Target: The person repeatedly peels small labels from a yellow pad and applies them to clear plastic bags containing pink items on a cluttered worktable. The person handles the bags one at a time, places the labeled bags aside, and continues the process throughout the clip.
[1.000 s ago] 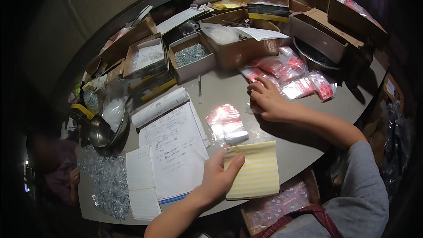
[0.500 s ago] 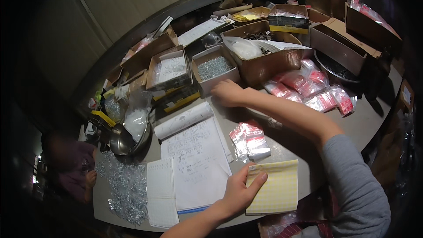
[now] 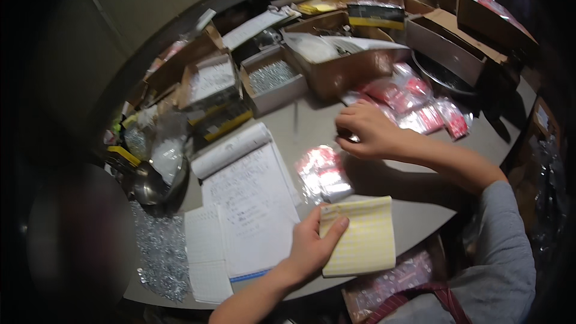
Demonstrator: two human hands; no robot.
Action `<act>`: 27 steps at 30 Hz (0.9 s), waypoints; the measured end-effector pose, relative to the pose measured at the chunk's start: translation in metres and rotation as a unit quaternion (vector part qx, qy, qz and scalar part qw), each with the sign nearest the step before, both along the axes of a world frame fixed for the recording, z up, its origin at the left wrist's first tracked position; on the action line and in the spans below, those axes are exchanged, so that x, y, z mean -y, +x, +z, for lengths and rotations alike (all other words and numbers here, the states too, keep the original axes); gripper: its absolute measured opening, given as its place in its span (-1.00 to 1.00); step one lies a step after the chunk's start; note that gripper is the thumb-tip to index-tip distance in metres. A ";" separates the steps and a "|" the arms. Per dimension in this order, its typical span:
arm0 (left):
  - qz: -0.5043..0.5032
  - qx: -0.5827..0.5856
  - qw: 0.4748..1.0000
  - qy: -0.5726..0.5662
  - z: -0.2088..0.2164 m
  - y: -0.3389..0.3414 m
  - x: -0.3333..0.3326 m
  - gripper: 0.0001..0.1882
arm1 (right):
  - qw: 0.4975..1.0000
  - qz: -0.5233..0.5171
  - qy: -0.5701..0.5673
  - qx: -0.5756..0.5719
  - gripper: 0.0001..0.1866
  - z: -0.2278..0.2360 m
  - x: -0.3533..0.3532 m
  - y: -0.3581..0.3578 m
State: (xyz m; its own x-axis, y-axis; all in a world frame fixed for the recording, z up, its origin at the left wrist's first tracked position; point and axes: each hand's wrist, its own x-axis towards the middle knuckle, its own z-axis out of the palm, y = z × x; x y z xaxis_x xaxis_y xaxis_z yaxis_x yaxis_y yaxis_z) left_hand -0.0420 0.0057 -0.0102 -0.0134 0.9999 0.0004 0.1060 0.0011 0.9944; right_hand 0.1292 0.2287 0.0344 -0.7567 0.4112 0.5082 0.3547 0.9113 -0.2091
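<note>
My left hand (image 3: 315, 241) is closed on a yellow-and-white checked pad (image 3: 363, 240), thumb on top, near the table's front edge. My right hand (image 3: 369, 132) hovers over the table beyond the pad, its fingers pinched together. A small shiny spot shows at those fingers, too blurred to name. Just left of this hand lies a fanned stack of small clear bags with red print (image 3: 324, 174). An open notebook (image 3: 252, 204) with handwriting and a curled-back page lies left of the bags. A thin dark stick-like thing (image 3: 296, 117) lies beyond the notebook.
Loose small metal parts (image 3: 161, 252) cover the table's left end, beside a metal bowl (image 3: 150, 186). A box of small screws or similar parts (image 3: 270, 78) stands among cardboard boxes at the back. Filled red-printed bags (image 3: 414, 102) lie at the right. A person sits at the left.
My right hand has moved right and nearer, from beside the box of metal parts to beyond the bag stack. The left hand still holds the pad. The whole view has shifted slightly.
</note>
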 end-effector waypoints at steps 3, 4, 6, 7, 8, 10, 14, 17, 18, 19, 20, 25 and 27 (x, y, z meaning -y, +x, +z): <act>-0.011 0.003 1.000 0.000 0.004 0.006 -0.006 -0.74 | 0.990 -0.029 -0.075 0.113 -0.79 0.007 0.047 0.065; -0.002 0.015 1.000 -0.007 0.004 0.007 -0.005 -0.74 | 0.989 -0.032 -0.101 0.105 -0.81 0.009 0.059 0.074; 0.001 0.027 0.999 -0.020 0.006 0.004 -0.003 -0.76 | 0.981 -0.001 -0.187 0.041 -0.78 0.008 0.077 0.084; 0.003 0.033 0.999 -0.025 0.007 0.004 -0.002 -0.76 | 0.974 0.016 -0.226 0.006 -0.75 0.008 0.086 0.086; 0.005 0.040 0.999 -0.030 0.007 0.004 0.000 -0.77 | 0.969 0.040 -0.242 0.029 -0.72 0.010 0.097 0.087; -0.004 0.047 0.998 -0.034 0.013 0.006 0.000 -0.78 | 0.974 0.084 -0.211 0.013 -0.64 -0.002 0.108 0.085; -0.020 -0.009 1.000 0.018 0.008 0.007 0.000 -0.78 | 0.987 0.108 -0.089 -0.080 -0.69 -0.010 0.123 0.045; -0.037 -0.029 0.998 0.036 0.011 0.005 0.004 -0.76 | 0.989 0.117 0.007 -0.088 -0.66 0.005 0.135 0.018; -0.045 -0.027 0.998 0.040 0.008 0.005 0.006 -0.74 | 0.991 0.109 0.038 -0.071 -0.62 0.002 0.135 0.013; -0.052 -0.025 0.997 0.043 0.008 0.005 0.007 -0.72 | 0.989 0.109 0.063 -0.074 -0.69 0.000 0.135 0.010; -0.073 0.016 0.997 0.014 0.008 0.004 0.007 -0.66 | 0.987 0.109 0.087 -0.077 -0.75 -0.001 0.135 0.008; -0.086 0.049 0.995 -0.032 0.017 0.006 0.008 -0.68 | 0.987 0.085 0.104 -0.085 -0.71 -0.002 0.141 0.012; -0.101 0.093 0.987 -0.078 0.021 0.007 0.008 -0.70 | 0.983 0.087 0.137 -0.090 -0.74 -0.008 0.139 0.016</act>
State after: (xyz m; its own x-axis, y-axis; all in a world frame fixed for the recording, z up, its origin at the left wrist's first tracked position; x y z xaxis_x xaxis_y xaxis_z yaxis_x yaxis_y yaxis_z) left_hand -0.0350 -0.0025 0.0107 0.2016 0.9699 -0.1366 -0.0641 0.1522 0.9863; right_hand 0.1448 0.0893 0.0260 -0.6916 0.1119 0.7135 0.1675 0.9858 0.0077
